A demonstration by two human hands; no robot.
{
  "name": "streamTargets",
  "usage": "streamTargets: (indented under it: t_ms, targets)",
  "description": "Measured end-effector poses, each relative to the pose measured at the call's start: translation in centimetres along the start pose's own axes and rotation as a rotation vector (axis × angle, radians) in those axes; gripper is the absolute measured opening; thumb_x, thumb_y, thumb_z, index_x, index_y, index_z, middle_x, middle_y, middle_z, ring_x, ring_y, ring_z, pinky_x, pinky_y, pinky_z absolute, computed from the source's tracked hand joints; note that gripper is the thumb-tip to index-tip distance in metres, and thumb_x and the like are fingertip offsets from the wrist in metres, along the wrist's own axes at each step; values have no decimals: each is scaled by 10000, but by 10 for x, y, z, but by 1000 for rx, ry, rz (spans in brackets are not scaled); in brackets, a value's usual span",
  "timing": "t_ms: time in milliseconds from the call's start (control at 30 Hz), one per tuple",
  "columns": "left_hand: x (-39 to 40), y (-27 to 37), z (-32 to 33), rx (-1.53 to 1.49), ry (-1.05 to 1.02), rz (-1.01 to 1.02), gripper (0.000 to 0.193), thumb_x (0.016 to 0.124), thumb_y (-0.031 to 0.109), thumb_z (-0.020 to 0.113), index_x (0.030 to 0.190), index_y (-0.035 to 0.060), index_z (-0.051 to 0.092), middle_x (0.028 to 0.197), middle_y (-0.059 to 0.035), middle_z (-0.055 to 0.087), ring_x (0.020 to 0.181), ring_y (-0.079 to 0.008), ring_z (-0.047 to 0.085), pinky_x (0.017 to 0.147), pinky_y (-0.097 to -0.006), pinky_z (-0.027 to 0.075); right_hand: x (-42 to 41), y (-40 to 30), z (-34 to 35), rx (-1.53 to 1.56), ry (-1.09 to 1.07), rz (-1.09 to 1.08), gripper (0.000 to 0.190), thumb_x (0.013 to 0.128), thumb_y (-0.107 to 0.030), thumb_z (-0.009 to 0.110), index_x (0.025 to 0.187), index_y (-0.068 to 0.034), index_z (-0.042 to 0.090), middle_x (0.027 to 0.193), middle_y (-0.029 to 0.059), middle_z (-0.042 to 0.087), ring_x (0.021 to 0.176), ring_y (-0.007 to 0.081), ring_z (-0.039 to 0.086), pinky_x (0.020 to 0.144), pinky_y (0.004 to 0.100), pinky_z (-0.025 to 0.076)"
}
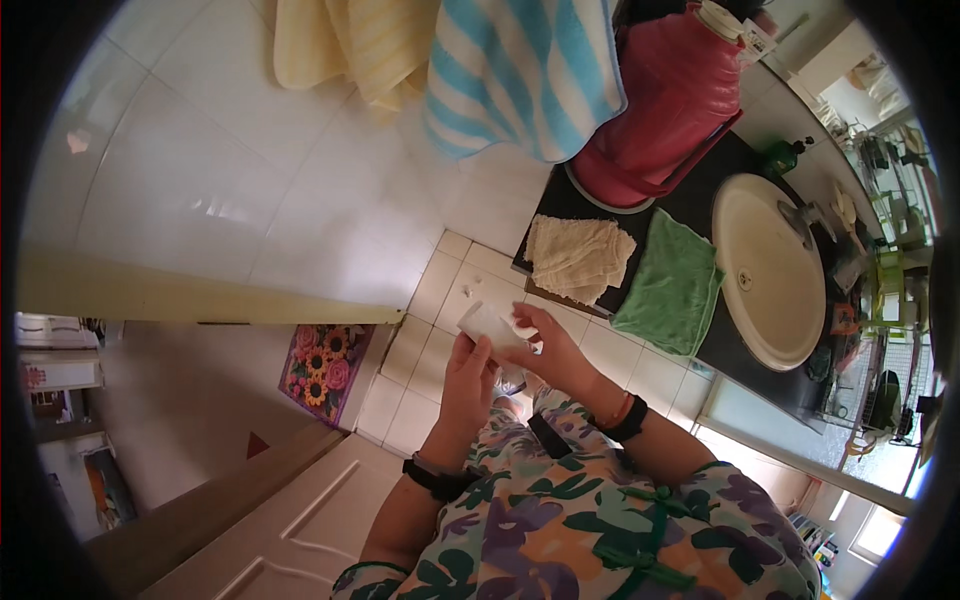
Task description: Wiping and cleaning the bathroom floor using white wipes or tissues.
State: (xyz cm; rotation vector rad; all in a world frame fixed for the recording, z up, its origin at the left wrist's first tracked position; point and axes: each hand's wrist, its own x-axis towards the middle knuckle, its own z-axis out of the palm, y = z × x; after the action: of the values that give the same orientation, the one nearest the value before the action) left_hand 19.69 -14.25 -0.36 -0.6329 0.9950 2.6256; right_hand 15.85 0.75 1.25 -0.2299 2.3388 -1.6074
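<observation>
A small white sheet (486,325), thin and folded-looking like paper or tissue, is held up in front of my body. My left hand (466,369) pinches its lower left side, the thumb lying over its face. Beside its right edge is my right hand (553,343), with bent fingers raised and the thumb overlapping the sheet's lower part. Whether that thumb grips it cannot be made out. Both wrists wear black bands. To the right of my hands, a folded beige cloth (579,259) and a green cloth (669,285) lie on the dark countertop (679,196).
A red thermos flask (660,105) stands on the counter near an oval washbasin (776,277) with a faucet (814,219). Blue-striped (525,75) and yellow towels (375,45) hang ahead. A flowered mat (326,371) lies past the doorway at left, near a white panelled door (315,517).
</observation>
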Motion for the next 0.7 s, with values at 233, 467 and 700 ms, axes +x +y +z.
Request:
streamTargets:
  t_ms: [233, 467, 700]
  targets:
    - [-12, 6, -3, -21, -63, 53, 293, 969, 188, 445, 1229, 54, 425, 1087, -46, 545, 1007, -144, 529, 862, -303, 436, 9, 7, -5, 256, -186, 161, 248, 860, -160, 617, 1033, 16, 642, 960, 90, 653, 829, 145, 623, 761, 256, 489]
    - [-14, 4, -5, -68, 3, 33, 262, 970, 210, 458, 1195, 76, 450, 1000, -19, 555, 845, -103, 514, 640, -227, 414, 12, 3, 3, 523, -279, 329, 315, 869, -162, 606, 1119, 26, 568, 999, 102, 624, 913, 138, 588, 775, 258, 482]
    - [-15, 4, -3, -66, 93, 29, 257, 964, 239, 473, 1165, 79, 475, 980, -8, 559, 808, -79, 532, 557, -204, 409, 15, -1, 11, 188, -279, 247, 372, 833, -182, 656, 1101, 23, 499, 1000, 78, 578, 889, 146, 574, 777, 279, 486]
